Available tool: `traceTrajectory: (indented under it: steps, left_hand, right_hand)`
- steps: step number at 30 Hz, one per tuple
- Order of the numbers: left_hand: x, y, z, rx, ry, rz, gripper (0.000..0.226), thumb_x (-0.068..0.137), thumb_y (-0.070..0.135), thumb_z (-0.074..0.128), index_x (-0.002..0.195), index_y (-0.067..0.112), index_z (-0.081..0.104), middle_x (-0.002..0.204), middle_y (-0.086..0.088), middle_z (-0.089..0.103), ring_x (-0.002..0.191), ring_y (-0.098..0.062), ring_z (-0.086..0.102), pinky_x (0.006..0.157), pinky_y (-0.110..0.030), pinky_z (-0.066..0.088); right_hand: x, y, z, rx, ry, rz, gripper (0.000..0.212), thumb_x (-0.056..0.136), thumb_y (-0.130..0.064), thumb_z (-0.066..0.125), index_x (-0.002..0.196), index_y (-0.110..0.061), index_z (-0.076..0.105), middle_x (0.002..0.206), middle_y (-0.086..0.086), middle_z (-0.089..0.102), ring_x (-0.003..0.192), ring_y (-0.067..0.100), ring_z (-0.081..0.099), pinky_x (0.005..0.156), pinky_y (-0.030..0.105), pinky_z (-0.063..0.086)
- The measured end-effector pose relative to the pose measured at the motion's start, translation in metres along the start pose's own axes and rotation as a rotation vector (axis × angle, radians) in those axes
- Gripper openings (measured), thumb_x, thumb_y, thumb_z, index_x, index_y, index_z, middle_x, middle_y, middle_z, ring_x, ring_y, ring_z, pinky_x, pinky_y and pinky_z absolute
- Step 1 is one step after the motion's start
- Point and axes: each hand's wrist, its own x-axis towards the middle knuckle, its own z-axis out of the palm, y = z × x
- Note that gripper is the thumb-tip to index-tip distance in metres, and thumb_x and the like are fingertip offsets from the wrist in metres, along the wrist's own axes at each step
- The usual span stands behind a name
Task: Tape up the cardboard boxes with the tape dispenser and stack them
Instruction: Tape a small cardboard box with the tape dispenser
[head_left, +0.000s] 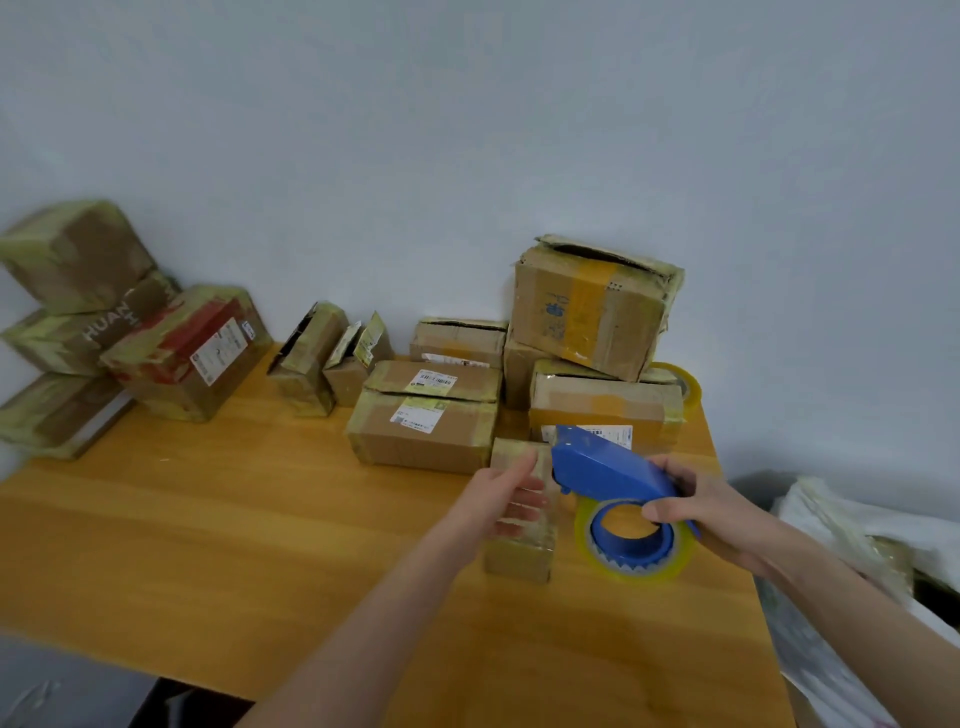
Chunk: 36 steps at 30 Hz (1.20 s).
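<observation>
A small narrow cardboard box (521, 556) stands on the wooden table (260, 509), right of centre. My left hand (506, 499) rests on its left side with the fingers laid over its top. My right hand (691, 504) grips a blue tape dispenser (605, 467) loaded with a clear yellowish roll (636, 564), its front end at the box's right upper edge. Behind, several untaped boxes are piled, with a large open box (592, 306) on top.
A stack of taped boxes (104, 322) sits at the table's far left against the wall. Two small boxes (332, 358) stand in the middle rear. A spare tape roll (685, 384) lies at the far right edge. White bags (857, 545) lie right of the table.
</observation>
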Motion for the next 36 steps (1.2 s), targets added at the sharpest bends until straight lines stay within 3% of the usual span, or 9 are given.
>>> traceTrajectory:
  steps: [6, 11, 14, 16, 18, 22, 25, 30, 36]
  left_hand:
    - [-0.001, -0.005, -0.008, -0.042, 0.096, 0.021, 0.013, 0.092, 0.024, 0.063, 0.091, 0.013, 0.069, 0.076, 0.004, 0.071, 0.073, -0.010, 0.060, 0.066, -0.023, 0.047]
    - [0.001, -0.006, -0.006, 0.142, 0.198, 0.051, 0.018, 0.099, 0.020, 0.050, 0.100, 0.010, 0.065, 0.086, 0.000, 0.066, 0.076, -0.006, 0.059, 0.063, -0.019, 0.045]
    - [0.002, -0.008, -0.005, 0.179, 0.222, 0.064, 0.018, 0.099, 0.019, 0.050, 0.102, 0.009, 0.065, 0.090, -0.001, 0.066, 0.075, -0.005, 0.060, 0.063, -0.018, 0.047]
    - [0.002, -0.007, -0.006, 0.154, 0.226, 0.065, 0.016, 0.099, 0.017, 0.051, 0.100, 0.009, 0.065, 0.091, -0.003, 0.068, 0.074, -0.005, 0.061, 0.063, -0.018, 0.050]
    - [0.002, -0.005, -0.009, 0.145, 0.248, 0.079, 0.016, 0.098, 0.016, 0.053, 0.099, 0.006, 0.066, 0.090, -0.005, 0.068, 0.071, -0.006, 0.062, 0.063, -0.020, 0.051]
    - [0.003, -0.003, -0.014, 0.198, 0.304, 0.125, 0.013, 0.097, 0.017, 0.055, 0.089, 0.011, 0.063, 0.086, -0.005, 0.067, 0.069, -0.009, 0.061, 0.057, -0.018, 0.049]
    - [0.000, -0.008, -0.014, 0.176, 0.296, 0.133, 0.012, 0.094, 0.019, 0.059, 0.085, 0.011, 0.061, 0.079, -0.004, 0.066, 0.067, -0.010, 0.059, 0.053, -0.017, 0.047]
    - [-0.012, -0.023, -0.060, 0.115, 0.352, 0.104, 0.011, 0.092, 0.017, 0.062, 0.086, 0.008, 0.062, 0.077, -0.004, 0.062, 0.067, -0.012, 0.057, 0.057, -0.020, 0.051]
    - [-0.008, -0.050, -0.064, 0.132, 0.354, 0.036, 0.014, 0.093, 0.017, 0.062, 0.083, 0.008, 0.060, 0.077, -0.004, 0.061, 0.067, -0.012, 0.055, 0.060, -0.025, 0.054]
  right_hand:
    - [0.002, 0.000, 0.010, -0.162, -0.055, -0.009, 0.084, 0.040, -0.036, 0.086, 0.117, -0.019, 0.057, 0.114, 0.007, 0.065, 0.101, 0.020, 0.066, 0.080, 0.027, 0.053]
    - [0.000, -0.011, 0.020, -0.461, -0.098, -0.075, 0.074, 0.053, -0.047, 0.081, 0.119, -0.042, 0.048, 0.116, -0.009, 0.058, 0.099, 0.004, 0.062, 0.076, 0.014, 0.051]
    - [0.002, -0.015, 0.025, -0.810, -0.096, -0.129, 0.069, 0.060, -0.056, 0.075, 0.119, -0.041, 0.042, 0.110, -0.014, 0.057, 0.092, 0.003, 0.060, 0.072, 0.015, 0.047]
    - [0.005, -0.015, 0.029, -0.897, -0.068, -0.126, 0.065, 0.068, -0.043, 0.078, 0.119, -0.036, 0.038, 0.106, -0.010, 0.056, 0.087, 0.006, 0.059, 0.067, 0.016, 0.046]
    - [0.007, -0.011, 0.037, -0.869, -0.054, -0.128, 0.065, 0.072, -0.032, 0.080, 0.120, -0.032, 0.037, 0.108, -0.006, 0.055, 0.088, 0.008, 0.059, 0.067, 0.017, 0.048]
    - [0.007, -0.007, 0.044, -0.816, -0.010, -0.167, 0.070, 0.072, -0.048, 0.080, 0.125, -0.039, 0.035, 0.113, -0.011, 0.054, 0.097, 0.010, 0.059, 0.082, 0.028, 0.054]
    - [0.007, -0.010, 0.040, -0.868, -0.021, -0.180, 0.073, 0.070, -0.047, 0.079, 0.126, -0.046, 0.032, 0.117, -0.011, 0.053, 0.100, 0.012, 0.058, 0.083, 0.034, 0.056]
    - [-0.011, -0.005, 0.009, -0.833, -0.022, -0.152, 0.065, 0.072, -0.026, 0.081, 0.122, -0.039, 0.041, 0.108, -0.014, 0.057, 0.094, 0.006, 0.059, 0.074, 0.020, 0.051]
    - [-0.021, 0.025, -0.015, -0.828, -0.058, -0.034, 0.061, 0.072, -0.022, 0.081, 0.120, -0.035, 0.046, 0.107, -0.012, 0.059, 0.094, 0.006, 0.060, 0.070, 0.016, 0.049]
